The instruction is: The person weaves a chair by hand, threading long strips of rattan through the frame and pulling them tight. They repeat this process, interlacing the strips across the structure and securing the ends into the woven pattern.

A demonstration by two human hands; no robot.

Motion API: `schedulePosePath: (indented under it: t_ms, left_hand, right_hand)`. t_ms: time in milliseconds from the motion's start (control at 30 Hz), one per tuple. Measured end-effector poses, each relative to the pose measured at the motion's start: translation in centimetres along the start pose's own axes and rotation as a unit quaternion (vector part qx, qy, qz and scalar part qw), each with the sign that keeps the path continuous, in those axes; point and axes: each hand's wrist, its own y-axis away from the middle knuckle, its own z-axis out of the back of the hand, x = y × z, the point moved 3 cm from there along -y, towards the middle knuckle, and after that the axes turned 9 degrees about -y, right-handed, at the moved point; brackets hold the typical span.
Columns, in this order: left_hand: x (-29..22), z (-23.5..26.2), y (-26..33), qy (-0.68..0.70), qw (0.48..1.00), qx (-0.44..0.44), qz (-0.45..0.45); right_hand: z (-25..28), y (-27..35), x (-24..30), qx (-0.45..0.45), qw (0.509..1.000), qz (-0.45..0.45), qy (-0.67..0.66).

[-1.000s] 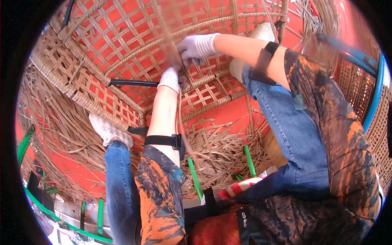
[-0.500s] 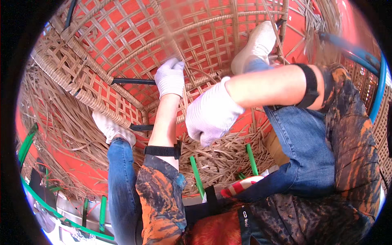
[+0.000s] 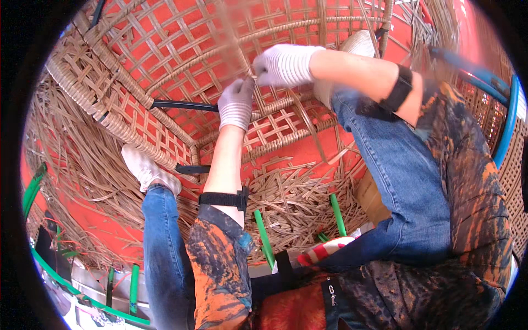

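Observation:
A woven rattan frame [image 3: 148, 91], with open lattice panels and wrapped ribs, leans in front of me. My left hand [image 3: 236, 103], in a white striped glove, pinches a rattan strip against a rib near the middle of the lattice. Just right of it, my right hand [image 3: 287, 65], gloved alike, is closed with its fingertips at that same spot. The strip between its fingers is partly hidden. A loose rattan strip [image 3: 311, 129] hangs in a bend below my right hand. Dark metal bars [image 3: 184, 105] show through the frame's left side.
Cut rattan scraps [image 3: 291, 192] litter the red floor between my legs. Long strips [image 3: 77, 148] lie in a heap at left. Green posts [image 3: 264, 239] stand near my lap. A blue metal bar [image 3: 509, 121] curves at the right, by another woven piece [image 3: 516, 187].
My right hand has moved up and away from me, from below the lattice to beside my left hand. The left hand has shifted slightly right. A bent loose strip now hangs in view.

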Motion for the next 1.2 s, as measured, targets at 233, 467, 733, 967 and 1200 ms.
schedulePosePath:
  t_ms: [233,467,733,967,1200]
  left_hand:
    - [-0.5,-0.6,0.1,-0.032,0.991,-0.059,-0.112]
    - [-1.1,1.5,1.8,0.265,0.962,0.069,0.014]
    - [-2.9,2.2,0.8,-0.14,0.987,-0.047,-0.065]
    - [0.3,1.0,0.4,0.154,0.988,0.02,0.018]
    - [2.0,-0.2,-0.3,0.354,0.888,0.097,0.279]
  right_hand:
    - [-2.9,-1.8,-3.0,0.057,0.996,-0.046,0.053]
    - [-2.7,3.6,0.8,0.162,0.984,0.071,0.027]
    - [-1.6,4.3,5.9,0.219,0.972,0.074,0.034]
    - [-0.4,-2.6,-3.9,-0.007,0.977,0.014,-0.213]
    - [-2.9,-5.1,-2.3,0.105,0.934,-0.015,-0.342]
